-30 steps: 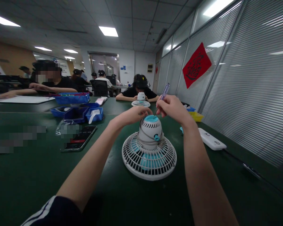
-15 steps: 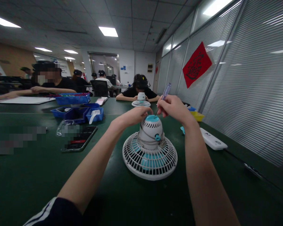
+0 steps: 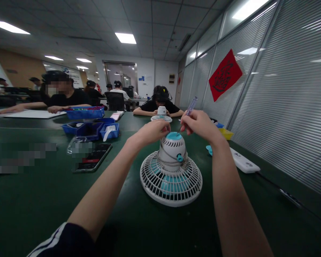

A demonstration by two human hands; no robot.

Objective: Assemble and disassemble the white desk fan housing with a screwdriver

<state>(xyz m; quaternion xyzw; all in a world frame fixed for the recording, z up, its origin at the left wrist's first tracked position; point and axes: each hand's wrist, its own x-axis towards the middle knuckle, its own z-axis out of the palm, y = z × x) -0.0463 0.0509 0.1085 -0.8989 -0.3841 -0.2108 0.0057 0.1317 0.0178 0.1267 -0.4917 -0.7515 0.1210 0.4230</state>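
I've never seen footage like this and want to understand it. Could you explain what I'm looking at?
There is no machine: these are a person's two bare hands, seen from a camera worn on their head. The right hand holds a slim tool with a see-through purplish handle, pointing down at the blue top of a white fan. The left hand is beside that top; contact is hard to judge. The fan sits grille-down on a dark green table. Leftward lie a phone and blue bins; rightward, a white device.
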